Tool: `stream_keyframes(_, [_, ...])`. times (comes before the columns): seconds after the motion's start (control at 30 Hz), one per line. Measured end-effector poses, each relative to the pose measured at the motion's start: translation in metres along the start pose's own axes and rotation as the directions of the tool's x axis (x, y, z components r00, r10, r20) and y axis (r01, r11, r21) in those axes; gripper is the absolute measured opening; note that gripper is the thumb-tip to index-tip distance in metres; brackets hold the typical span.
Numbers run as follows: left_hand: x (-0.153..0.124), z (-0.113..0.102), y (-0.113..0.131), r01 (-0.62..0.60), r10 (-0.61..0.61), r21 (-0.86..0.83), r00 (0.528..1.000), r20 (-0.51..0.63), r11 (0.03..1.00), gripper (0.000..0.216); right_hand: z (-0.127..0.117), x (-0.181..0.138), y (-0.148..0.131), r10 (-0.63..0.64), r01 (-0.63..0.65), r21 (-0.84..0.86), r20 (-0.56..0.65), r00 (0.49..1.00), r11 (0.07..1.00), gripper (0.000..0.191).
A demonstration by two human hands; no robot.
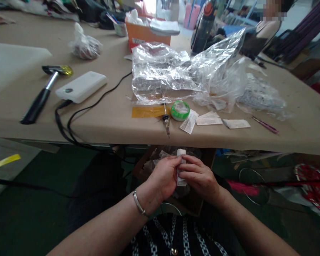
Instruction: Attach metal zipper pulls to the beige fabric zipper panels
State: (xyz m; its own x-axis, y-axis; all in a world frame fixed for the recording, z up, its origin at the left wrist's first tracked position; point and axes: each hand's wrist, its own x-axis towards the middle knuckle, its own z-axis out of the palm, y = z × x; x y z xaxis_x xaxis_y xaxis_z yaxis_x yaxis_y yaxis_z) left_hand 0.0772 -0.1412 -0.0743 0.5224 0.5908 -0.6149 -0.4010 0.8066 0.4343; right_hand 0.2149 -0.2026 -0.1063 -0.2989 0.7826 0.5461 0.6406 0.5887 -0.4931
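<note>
Below the table edge, my left hand (164, 176) and my right hand (200, 176) meet over my lap and pinch a small white packet (181, 167) between their fingertips. The packet stands upright, its top poking above my fingers. Both hands are closed on it. A silver bracelet circles my left wrist. Under my hands lies a brown box (192, 202) with more pale packets, partly hidden.
On the tan table (117, 121) lie a soldering iron (166, 122), a green tape roll (180, 110), loose white labels (209, 121), clear plastic bags (176, 74), pink tweezers (265, 125), a white power bank (81, 86) with black cables, and a hammer (42, 94). A person sits at the far right.
</note>
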Motion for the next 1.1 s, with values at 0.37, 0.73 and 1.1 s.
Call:
stream_keyframes(0.37, [-0.011, -0.001, 0.008, 0.048, -0.056, 0.141, 0.997, 0.052, 0.989, 0.010, -0.014, 0.006, -0.007, 0.377, -0.329, 0.256, -0.166, 0.911, 0.909, 0.029])
stream_keyframes(0.73, [-0.024, -0.008, 0.003, 0.093, -0.136, 0.261, 0.979, 0.154, 0.961, 0.012, -0.007, 0.024, 0.002, 0.631, -0.581, 0.627, 0.177, 0.755, 0.520, 0.032])
stream_keyframes(1.1, [-0.022, -0.015, -0.004, 0.054, -0.099, 0.252, 0.980, 0.172, 0.966, 0.013, -0.009, 0.022, -0.009, 0.405, -0.405, 0.041, 0.006, 0.914, 0.913, 0.028])
